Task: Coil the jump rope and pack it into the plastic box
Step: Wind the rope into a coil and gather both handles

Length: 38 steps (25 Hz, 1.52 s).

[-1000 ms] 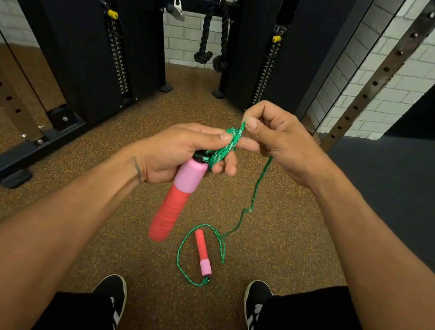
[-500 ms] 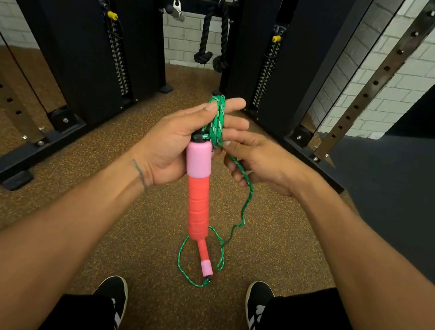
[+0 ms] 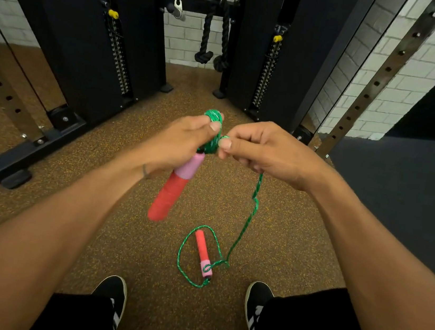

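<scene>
My left hand (image 3: 177,143) grips the top of a red and pink jump rope handle (image 3: 173,186) that hangs tilted down-left, with several green rope coils (image 3: 213,125) wound around its fingers. My right hand (image 3: 265,150) pinches the green rope (image 3: 248,218) just right of the coils. From there the rope drops to the floor and loops around the second red and pink handle (image 3: 203,253), which lies between my shoes. No plastic box is in view.
Black cable machine columns (image 3: 89,37) and a hanging black rope attachment (image 3: 213,39) stand ahead. A steel rack base (image 3: 33,146) lies at the left and a perforated upright (image 3: 380,75) at the right. Brown speckled floor surrounds my shoes (image 3: 256,303); a dark mat (image 3: 399,202) lies at the right.
My right hand rose from below the coils to the right of them, pinching the rope. The held handle swung from hanging straight down to tilting down-left.
</scene>
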### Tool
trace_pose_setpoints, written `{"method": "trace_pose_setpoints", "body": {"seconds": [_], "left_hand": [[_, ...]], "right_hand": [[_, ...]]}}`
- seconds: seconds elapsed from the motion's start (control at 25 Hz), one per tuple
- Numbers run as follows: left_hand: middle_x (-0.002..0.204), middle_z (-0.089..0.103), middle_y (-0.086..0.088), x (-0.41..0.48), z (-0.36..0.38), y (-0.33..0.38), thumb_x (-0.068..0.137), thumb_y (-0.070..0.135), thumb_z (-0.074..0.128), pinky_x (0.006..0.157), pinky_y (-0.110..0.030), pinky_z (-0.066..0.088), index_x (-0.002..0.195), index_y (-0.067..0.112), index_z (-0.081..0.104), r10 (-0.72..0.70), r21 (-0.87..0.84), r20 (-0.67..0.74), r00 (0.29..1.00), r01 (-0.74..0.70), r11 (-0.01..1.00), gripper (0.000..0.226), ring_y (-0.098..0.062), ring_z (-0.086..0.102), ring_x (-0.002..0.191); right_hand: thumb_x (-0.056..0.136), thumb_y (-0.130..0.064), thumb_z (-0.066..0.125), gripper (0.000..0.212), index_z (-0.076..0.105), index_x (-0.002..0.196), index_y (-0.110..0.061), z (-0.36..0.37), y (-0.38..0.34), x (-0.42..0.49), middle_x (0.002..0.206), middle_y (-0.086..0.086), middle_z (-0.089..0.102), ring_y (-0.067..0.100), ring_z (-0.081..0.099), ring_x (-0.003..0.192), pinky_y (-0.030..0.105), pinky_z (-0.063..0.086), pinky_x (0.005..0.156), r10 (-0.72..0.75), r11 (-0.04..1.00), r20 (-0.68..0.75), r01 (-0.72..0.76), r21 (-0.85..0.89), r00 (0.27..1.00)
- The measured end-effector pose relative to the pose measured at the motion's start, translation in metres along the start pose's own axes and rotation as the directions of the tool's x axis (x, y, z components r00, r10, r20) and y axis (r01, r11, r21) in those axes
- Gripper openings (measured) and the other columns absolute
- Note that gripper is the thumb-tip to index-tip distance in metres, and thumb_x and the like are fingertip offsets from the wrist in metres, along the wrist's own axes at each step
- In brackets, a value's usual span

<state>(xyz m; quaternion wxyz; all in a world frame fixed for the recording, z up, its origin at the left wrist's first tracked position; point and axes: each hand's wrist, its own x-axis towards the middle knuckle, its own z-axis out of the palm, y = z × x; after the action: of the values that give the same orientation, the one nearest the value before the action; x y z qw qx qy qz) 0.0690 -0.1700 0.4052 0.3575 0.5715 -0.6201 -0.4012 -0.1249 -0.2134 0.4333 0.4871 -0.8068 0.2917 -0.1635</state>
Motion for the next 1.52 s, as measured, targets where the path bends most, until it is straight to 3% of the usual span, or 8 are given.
{"method": "trace_pose_setpoints", "body": {"seconds": [0.28,0.4,0.56,0.72,0.88,1.16,1.32,1.52], "left_hand": [[0.097,0.078,-0.005,0.003,-0.003,0.011,0.104,0.018,0.042,0.074,-0.022,0.054,0.096,0.012,0.060,-0.205,-0.537,-0.263,0.943,0.034,0.843,0.021,-0.010,0.071,0.080],[0.110,0.075,-0.016,0.006,-0.006,0.010,0.104,0.016,0.043,0.073,-0.021,0.057,0.101,0.005,0.058,-0.290,-0.681,-0.224,0.930,0.063,0.730,0.019,-0.014,0.073,0.086],[0.119,0.072,-0.017,0.005,-0.019,0.012,0.105,0.020,0.040,0.071,-0.019,0.055,0.122,0.001,0.046,-0.273,-0.891,-0.093,0.957,0.042,0.452,0.027,-0.010,0.074,0.089],[0.113,0.074,-0.015,0.002,-0.012,0.012,0.104,0.015,0.043,0.078,-0.023,0.057,0.110,0.006,0.057,-0.202,-0.647,-0.189,0.961,0.032,0.761,0.018,-0.016,0.074,0.098],[0.100,0.074,-0.001,-0.005,-0.003,0.004,0.099,0.025,0.051,0.088,-0.028,0.047,0.105,0.004,0.067,-0.110,-0.248,0.001,0.994,0.107,0.963,0.027,-0.014,0.066,0.092],[0.086,0.076,-0.015,-0.016,0.007,0.023,0.090,0.027,0.051,0.060,-0.018,0.049,0.119,0.002,0.062,-0.033,-0.540,0.265,0.964,0.177,0.823,0.040,-0.010,0.058,0.058],[0.080,0.074,-0.009,-0.019,0.006,0.023,0.091,0.030,0.049,0.057,-0.014,0.047,0.121,0.006,0.065,0.028,-0.532,0.331,0.943,0.162,0.831,0.041,-0.006,0.054,0.057],[0.072,0.068,-0.003,-0.016,0.004,0.018,0.095,0.026,0.049,0.056,-0.014,0.043,0.127,0.006,0.063,0.054,-0.583,0.318,0.946,0.150,0.798,0.040,-0.005,0.051,0.055]], "right_hand": [[0.098,-0.036,0.058,0.015,0.071,0.090,-0.032,0.017,0.010,0.007,0.075,-0.006,0.063,0.010,0.054,0.070,0.035,0.043,0.069,0.043,0.893,0.278,0.088,-0.441,0.960],[0.099,-0.034,0.058,0.025,0.060,0.075,-0.041,0.029,0.005,0.013,0.061,-0.012,0.050,0.002,0.044,0.059,0.023,0.032,0.059,0.019,0.874,0.301,0.130,-0.469,0.954],[0.099,-0.033,0.057,0.024,0.059,0.076,-0.025,0.032,0.015,0.017,0.066,-0.007,0.054,0.007,0.049,0.064,0.034,0.040,0.065,0.090,0.829,0.303,0.097,-0.551,0.949],[0.099,-0.037,0.057,0.020,0.066,0.085,-0.027,0.029,0.004,0.014,0.067,-0.007,0.053,0.006,0.047,0.063,0.030,0.036,0.062,-0.025,0.869,0.255,0.147,-0.473,0.967],[0.098,-0.038,0.057,0.023,0.073,0.097,-0.022,0.003,-0.002,0.003,0.086,0.006,0.069,0.025,0.064,0.083,0.045,0.049,0.079,-0.108,0.923,0.061,0.123,-0.365,0.992],[0.099,-0.010,0.057,0.011,0.060,0.088,-0.012,-0.012,0.006,-0.001,0.080,-0.011,0.064,-0.001,0.064,0.076,0.016,0.050,0.073,-0.143,0.984,-0.198,0.161,0.081,0.970],[0.100,-0.019,0.055,0.015,0.058,0.086,-0.016,-0.011,0.019,0.007,0.070,-0.016,0.058,0.017,0.050,0.072,0.035,0.040,0.071,-0.112,0.973,-0.228,0.153,0.172,0.967],[0.104,-0.025,0.048,0.021,0.060,0.087,-0.019,-0.006,0.033,0.015,0.074,-0.003,0.050,0.014,0.039,0.066,0.028,0.032,0.060,-0.014,0.968,-0.231,0.071,0.242,0.973]]}}
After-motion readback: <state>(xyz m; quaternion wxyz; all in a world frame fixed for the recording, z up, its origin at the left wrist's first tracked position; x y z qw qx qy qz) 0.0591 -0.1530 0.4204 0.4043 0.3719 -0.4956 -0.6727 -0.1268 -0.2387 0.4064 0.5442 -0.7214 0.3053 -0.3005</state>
